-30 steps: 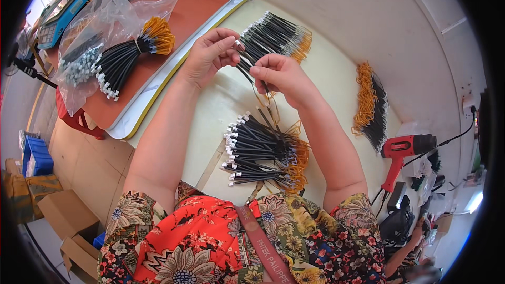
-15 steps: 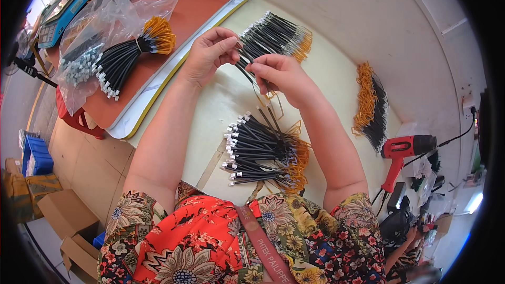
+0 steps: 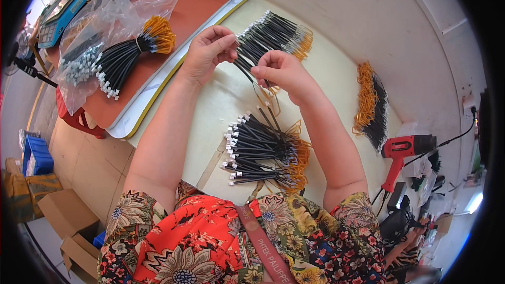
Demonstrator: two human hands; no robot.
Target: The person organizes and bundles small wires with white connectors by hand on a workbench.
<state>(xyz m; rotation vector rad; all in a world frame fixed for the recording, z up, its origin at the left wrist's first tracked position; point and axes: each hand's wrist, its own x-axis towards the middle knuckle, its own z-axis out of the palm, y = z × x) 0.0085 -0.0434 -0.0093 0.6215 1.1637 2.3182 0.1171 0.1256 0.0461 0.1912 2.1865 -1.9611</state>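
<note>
My left hand, raised over the pale work table, has its thumb and fingers pinched on the end of a thin black-sleeved cable. Facing it, my right hand is closed in a pinch on the same cable, whose yellow wires hang below my fingers. The fingertips partly hide the held ends. Nearer to me lies a loose pile of black cables with white connectors on the left and yellow wire ends on the right. Just beyond my hands, a row of similar cables is laid out side by side.
A red heat gun rests at the right, near another cable stack by the wall. On the red-brown table at left are a tied cable bundle, a clear plastic bag and a blue scale. Cardboard boxes stand lower left.
My right hand has shifted slightly up and to the right, its fingers more curled. My left hand stays nearly in place. The piles have not moved.
</note>
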